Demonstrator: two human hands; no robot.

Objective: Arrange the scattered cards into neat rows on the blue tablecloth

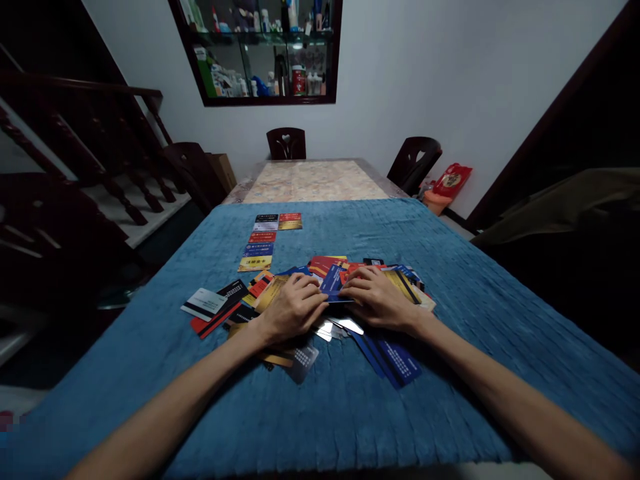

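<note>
A dark blue card (339, 298) spans the gap between my two hands, low over a loose heap of plastic cards. My left hand (294, 308) is closed with its thumb and fingertips at the card's left end. At its right end are the curled fingers of my right hand (376, 298). Around and under both hands lie overlapping cards: a gold card (401, 285), a red card (323, 265), a silver card (205, 303) and blue cards (395, 360). My palms and wrists hide part of the heap.
Beyond the heap, a short column of cards includes a yellow card (255, 263), with a red-and-gold card (291, 221) beside its top. All lie on a blue cloth (320, 420) over a long table (320, 179). Dark chairs (414, 163) stand around the far end.
</note>
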